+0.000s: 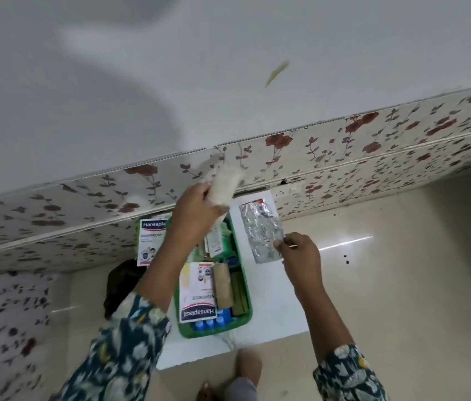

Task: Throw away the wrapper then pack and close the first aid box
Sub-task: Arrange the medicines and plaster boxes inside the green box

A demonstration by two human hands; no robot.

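Observation:
A green first aid box (245, 287) stands open on a white board (275, 308) on the floor. Inside lie a Hansaplast packet (196, 293), a brown roll (223, 287), blue items and small sachets. My left hand (196, 211) is raised above the box's far end, shut on a blurred white roll (225, 182). A silver foil strip (261, 231) lies on the board to the right of the box. My right hand (301, 251) pinches the near corner of that strip. A second Hansaplast packet (151, 241) lies left of the box.
A flower-patterned mattress edge (344, 151) runs behind the board, with a white sheet (228, 68) on top. A dark cloth object (120, 280) lies left of the box. My foot (246, 374) is at the bottom on the glossy cream floor (402, 270).

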